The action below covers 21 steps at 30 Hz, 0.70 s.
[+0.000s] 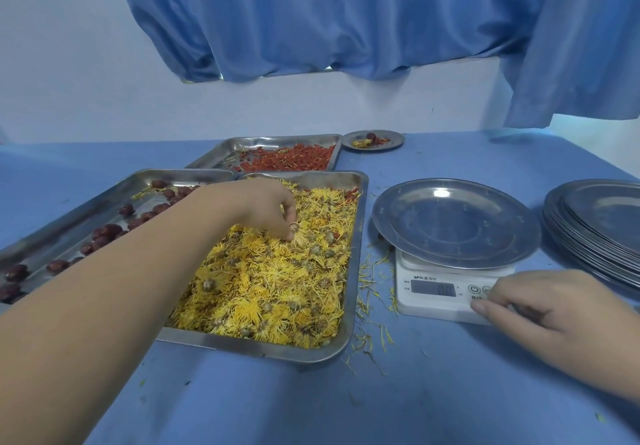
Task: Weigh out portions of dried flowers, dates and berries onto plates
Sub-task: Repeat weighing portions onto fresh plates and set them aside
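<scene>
The left hand (266,209) dips into the dried flowers (277,289), its fingertips bunched and pinching a tuft of yellow petals. The right hand (554,306) lies loosely curled and holds nothing, thumb against the front of the scale (433,292) (an empty plate (457,223) sits on it, just beyond the thumb). Dates (107,230) lie left of the left forearm, and berries (294,160) lie beyond its fingers.

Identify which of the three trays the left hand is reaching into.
The near tray of yellow flowers, beside the scale; the left hand pinches them. The other two hold dates and red berries.
</scene>
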### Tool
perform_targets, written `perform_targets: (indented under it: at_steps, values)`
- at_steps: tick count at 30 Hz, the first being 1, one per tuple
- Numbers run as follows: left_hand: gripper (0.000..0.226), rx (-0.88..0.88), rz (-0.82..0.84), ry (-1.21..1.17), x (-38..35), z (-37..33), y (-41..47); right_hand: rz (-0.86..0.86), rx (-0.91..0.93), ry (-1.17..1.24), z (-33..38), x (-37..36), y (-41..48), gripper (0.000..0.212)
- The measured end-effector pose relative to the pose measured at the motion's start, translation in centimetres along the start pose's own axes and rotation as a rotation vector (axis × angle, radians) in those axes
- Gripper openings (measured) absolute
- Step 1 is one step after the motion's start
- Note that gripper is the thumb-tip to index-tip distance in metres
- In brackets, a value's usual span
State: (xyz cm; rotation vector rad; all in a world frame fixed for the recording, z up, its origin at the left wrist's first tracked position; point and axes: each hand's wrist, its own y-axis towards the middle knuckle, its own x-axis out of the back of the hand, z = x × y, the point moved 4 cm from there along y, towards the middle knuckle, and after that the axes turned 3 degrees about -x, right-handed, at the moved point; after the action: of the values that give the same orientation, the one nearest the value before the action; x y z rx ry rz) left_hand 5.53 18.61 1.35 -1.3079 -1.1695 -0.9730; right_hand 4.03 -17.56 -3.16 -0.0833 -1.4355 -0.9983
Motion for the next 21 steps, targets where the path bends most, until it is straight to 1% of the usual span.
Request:
perform_targets:
  at_steps: [3, 8, 13, 17, 21]
  values:
    - [0.017, -0.013, -0.008, -0.039, 0.6, -0.2, -0.5, 0.003, 0.002, -0.003, 0.0, 0.2, 0.0, 0.029]
    - [0.02, -0.065, -0.058, -0.176, 1.9, -1.1, -1.7, 0.001, -0.006, -0.003, 0.2, 0.3, 0.0, 0.029]
    - [0.025, -0.056, -0.028, -0.327, 2.1, -1.8, -2.6, 0.015, -0.02, -0.005, 0.3, 0.6, -0.1, 0.03]
    - [0.027, -0.093, -0.053, -0.434, 2.2, -2.7, -2.8, 0.031, -0.03, 0.002, 0.4, 0.7, -0.1, 0.034]
    - [0.024, -0.159, -0.086, -0.449, 2.3, -4.6, -2.4, 0.041, -0.047, 0.012, 0.5, 0.8, 0.0, 0.036]
